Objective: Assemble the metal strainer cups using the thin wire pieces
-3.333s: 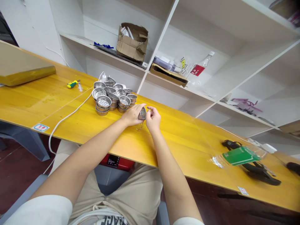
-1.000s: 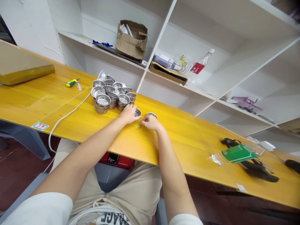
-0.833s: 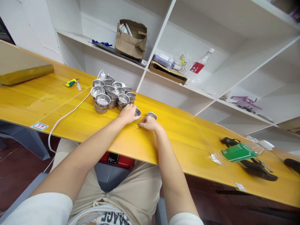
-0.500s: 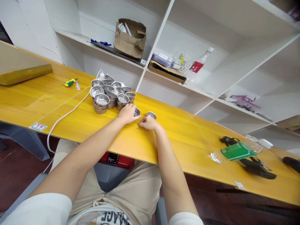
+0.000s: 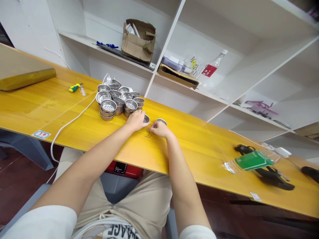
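Working a thin wire (image 5: pixel 148 134), the right hand (image 5: pixel 159 130) pinches with its hold unclear; the left hand (image 5: pixel 136 121) sits curled beside a steel strainer (image 5: pixel 146 119). A firmer pinch seems needed.

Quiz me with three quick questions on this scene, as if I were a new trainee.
1. True or false: the left hand is nearer the stack of perforated steel strainer cups than the right hand is.
2. What colour is the label on the plastic bottle lying at the right end of the bench? A) green B) red C) blue
3. Fill in, as the head camera sees it: the screwdriver lies to the ____ of the stack.

Key: 1 true; 2 A; 3 left.
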Demonstrator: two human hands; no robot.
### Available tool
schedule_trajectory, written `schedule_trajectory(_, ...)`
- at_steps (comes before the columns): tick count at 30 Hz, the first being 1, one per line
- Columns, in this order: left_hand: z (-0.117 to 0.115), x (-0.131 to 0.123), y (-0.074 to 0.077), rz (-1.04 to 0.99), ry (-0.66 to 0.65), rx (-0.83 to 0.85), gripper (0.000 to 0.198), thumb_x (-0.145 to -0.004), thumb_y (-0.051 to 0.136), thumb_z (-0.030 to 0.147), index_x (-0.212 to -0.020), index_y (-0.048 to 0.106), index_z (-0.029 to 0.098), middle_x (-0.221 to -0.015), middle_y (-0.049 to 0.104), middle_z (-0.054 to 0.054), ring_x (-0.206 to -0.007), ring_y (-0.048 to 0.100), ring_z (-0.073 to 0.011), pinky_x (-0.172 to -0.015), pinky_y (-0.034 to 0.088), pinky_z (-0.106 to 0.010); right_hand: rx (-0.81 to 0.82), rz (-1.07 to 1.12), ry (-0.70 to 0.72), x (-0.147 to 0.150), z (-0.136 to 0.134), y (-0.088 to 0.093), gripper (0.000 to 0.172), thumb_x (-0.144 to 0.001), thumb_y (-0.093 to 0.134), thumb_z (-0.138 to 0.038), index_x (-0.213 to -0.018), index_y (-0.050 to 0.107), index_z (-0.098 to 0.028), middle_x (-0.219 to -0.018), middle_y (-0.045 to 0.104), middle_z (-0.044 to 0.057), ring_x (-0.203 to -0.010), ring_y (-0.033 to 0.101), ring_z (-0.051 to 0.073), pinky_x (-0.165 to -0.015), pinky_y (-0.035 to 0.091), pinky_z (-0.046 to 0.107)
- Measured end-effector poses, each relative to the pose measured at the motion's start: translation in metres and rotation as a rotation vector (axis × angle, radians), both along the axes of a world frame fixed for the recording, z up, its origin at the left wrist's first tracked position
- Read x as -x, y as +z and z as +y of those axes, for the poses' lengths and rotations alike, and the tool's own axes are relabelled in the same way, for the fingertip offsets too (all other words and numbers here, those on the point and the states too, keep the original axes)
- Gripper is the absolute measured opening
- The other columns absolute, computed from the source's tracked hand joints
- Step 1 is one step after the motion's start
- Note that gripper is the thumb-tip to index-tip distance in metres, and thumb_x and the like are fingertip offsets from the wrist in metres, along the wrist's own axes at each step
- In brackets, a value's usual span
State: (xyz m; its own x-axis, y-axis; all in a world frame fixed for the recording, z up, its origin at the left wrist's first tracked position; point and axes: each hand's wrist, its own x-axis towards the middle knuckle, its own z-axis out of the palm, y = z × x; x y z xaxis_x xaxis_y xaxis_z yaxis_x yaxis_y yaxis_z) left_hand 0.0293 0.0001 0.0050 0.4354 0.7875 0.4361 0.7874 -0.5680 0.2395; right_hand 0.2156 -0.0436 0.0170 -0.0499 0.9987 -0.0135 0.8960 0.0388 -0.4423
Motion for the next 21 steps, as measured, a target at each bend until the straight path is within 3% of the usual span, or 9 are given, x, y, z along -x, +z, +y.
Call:
schedule_trajectory(9, -0.0043, -0.0009, 0.0036, 0.027, 0.019, -0.011, 0.050, -0.090, 0.069, 0.053, -0.119, 0.059, 0.013, -0.119, 0.066, -0.018, -0.112, 0.063, -0.0332, -0.096, 0.050, -0.041, 0.125, -0.109, 0.002, 0.0068, -0.0042, 0.0053, 0.023, -0.083, 0.079, -0.036, -0.074, 0.068, -0.018, -0.068, 0.065, -0.001, -0.065, 0.056, 0.013, -0.058, 0.038, 0.024)
schedule_trajectory(18, -0.0043, -0.0024, 0.0038, 0.033, 0.037, -0.011, 0.051, -0.090, 0.070, 0.054, -0.118, 0.059, 0.013, -0.118, 0.066, -0.019, -0.110, 0.064, -0.0339, -0.091, 0.052, -0.041, 0.131, -0.138, 0.012, 0.0068, -0.0033, 0.0029, 0.026, -0.086, 0.068, -0.026, -0.061, 0.063, -0.018, -0.057, 0.054, -0.003, -0.057, 0.046, 0.012, -0.055, 0.033, 0.025)
schedule_trajectory(21, -0.0046, -0.0024, 0.0014, 0.020, 0.017, -0.010, 0.051, -0.089, 0.071, 0.053, -0.118, 0.059, 0.014, -0.119, 0.066, -0.018, -0.111, 0.064, -0.0338, -0.093, 0.051, -0.041, 0.113, -0.123, 0.024, 0.0079, -0.0010, -0.0013, 0.022, -0.085, 0.068, -0.024, -0.064, 0.065, -0.018, -0.060, 0.057, -0.002, -0.060, 0.049, 0.012, -0.056, 0.034, 0.024)
